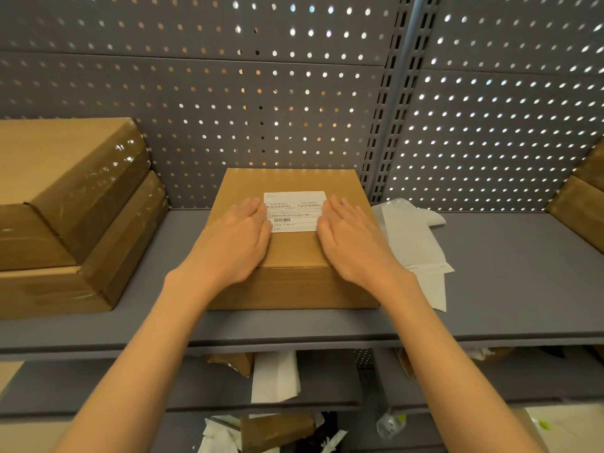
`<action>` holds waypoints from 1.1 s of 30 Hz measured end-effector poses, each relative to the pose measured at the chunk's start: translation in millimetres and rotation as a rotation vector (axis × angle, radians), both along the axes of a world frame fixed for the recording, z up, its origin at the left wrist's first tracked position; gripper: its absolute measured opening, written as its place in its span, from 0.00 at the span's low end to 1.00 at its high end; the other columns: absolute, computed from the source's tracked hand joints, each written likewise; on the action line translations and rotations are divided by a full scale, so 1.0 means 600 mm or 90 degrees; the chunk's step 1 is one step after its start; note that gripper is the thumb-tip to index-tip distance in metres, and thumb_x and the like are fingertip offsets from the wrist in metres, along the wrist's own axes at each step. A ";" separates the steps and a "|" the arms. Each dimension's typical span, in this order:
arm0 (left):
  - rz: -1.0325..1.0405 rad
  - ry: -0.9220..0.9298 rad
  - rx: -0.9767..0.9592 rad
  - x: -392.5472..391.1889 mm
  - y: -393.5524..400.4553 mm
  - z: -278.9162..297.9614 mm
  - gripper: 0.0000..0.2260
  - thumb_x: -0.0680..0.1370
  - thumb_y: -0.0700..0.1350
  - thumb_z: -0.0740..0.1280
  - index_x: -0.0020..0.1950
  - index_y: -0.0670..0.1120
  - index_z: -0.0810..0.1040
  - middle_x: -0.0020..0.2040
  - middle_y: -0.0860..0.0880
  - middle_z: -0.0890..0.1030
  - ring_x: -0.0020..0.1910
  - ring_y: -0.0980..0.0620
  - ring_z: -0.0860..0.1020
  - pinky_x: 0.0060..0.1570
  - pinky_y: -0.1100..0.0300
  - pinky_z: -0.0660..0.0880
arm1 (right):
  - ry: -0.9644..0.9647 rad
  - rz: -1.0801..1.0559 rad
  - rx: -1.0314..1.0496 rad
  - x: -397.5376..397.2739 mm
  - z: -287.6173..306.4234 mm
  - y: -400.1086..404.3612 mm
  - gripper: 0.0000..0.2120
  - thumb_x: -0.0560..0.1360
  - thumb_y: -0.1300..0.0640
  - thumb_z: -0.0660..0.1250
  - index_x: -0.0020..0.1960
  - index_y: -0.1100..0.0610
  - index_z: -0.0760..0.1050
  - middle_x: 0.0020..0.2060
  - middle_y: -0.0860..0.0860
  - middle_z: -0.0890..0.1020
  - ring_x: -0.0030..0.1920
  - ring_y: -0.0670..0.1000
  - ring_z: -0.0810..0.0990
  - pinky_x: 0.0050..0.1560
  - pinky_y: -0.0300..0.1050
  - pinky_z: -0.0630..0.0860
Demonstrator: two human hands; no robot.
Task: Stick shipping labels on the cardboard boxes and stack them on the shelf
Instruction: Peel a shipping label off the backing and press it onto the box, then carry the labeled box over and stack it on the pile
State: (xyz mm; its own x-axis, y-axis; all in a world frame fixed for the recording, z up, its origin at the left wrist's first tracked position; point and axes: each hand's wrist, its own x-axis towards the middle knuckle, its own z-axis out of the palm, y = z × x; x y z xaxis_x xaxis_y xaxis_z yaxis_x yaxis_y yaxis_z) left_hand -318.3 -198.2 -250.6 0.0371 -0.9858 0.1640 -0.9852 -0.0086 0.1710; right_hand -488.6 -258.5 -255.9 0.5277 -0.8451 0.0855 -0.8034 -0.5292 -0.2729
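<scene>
Your left hand (pixel 238 237) and right hand (pixel 353 240) lie spread flat either side of the label (pixel 295 210) on the box (pixel 291 256); probably pressing edges down; grip holds nothing.

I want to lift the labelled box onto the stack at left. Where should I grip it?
Probably by its two short side walls, one hand from each side. The box lies flat with the label on top; both sides look clear of the stack and the paper.
</scene>
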 end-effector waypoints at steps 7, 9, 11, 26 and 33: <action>-0.092 0.027 0.012 -0.035 0.016 -0.021 0.22 0.83 0.48 0.45 0.77 0.45 0.49 0.78 0.49 0.50 0.76 0.55 0.48 0.67 0.70 0.38 | -0.033 0.113 0.010 0.024 0.000 0.056 0.24 0.83 0.52 0.43 0.76 0.59 0.50 0.76 0.53 0.52 0.76 0.47 0.48 0.72 0.39 0.41; -0.091 0.019 0.013 -0.031 0.018 -0.027 0.23 0.83 0.50 0.42 0.77 0.45 0.50 0.78 0.49 0.51 0.76 0.56 0.49 0.67 0.70 0.39 | -0.017 0.107 -0.010 0.021 -0.004 0.061 0.24 0.83 0.52 0.44 0.76 0.58 0.51 0.76 0.53 0.54 0.76 0.47 0.49 0.73 0.40 0.42; -0.080 0.002 0.004 -0.025 0.019 -0.028 0.25 0.81 0.52 0.41 0.77 0.45 0.52 0.78 0.49 0.52 0.76 0.55 0.50 0.67 0.69 0.39 | -0.003 0.092 -0.020 0.014 -0.005 0.059 0.24 0.83 0.51 0.44 0.76 0.58 0.51 0.76 0.53 0.53 0.76 0.47 0.49 0.73 0.40 0.43; 0.003 0.043 -0.055 0.020 0.043 -0.032 0.23 0.82 0.52 0.48 0.76 0.46 0.58 0.76 0.49 0.57 0.75 0.53 0.55 0.71 0.63 0.45 | -0.061 -0.013 -0.050 -0.043 -0.013 0.049 0.24 0.82 0.50 0.44 0.76 0.56 0.53 0.76 0.51 0.54 0.76 0.47 0.49 0.74 0.41 0.43; 0.212 0.421 -0.157 0.055 0.050 -0.046 0.23 0.80 0.49 0.61 0.74 0.48 0.64 0.72 0.49 0.67 0.69 0.49 0.66 0.67 0.54 0.63 | -0.474 -0.194 0.100 -0.070 -0.020 0.038 0.25 0.80 0.49 0.58 0.74 0.52 0.59 0.72 0.46 0.64 0.68 0.43 0.62 0.63 0.37 0.59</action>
State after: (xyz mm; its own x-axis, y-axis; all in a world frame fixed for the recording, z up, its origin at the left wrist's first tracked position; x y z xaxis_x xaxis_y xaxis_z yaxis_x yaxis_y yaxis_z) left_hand -285.3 -168.3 -278.0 0.4907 -0.8438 0.2171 -0.6298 -0.1713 0.7576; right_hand -530.6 -235.7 -267.8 0.1243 -0.9736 0.1914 -0.4847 -0.2279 -0.8444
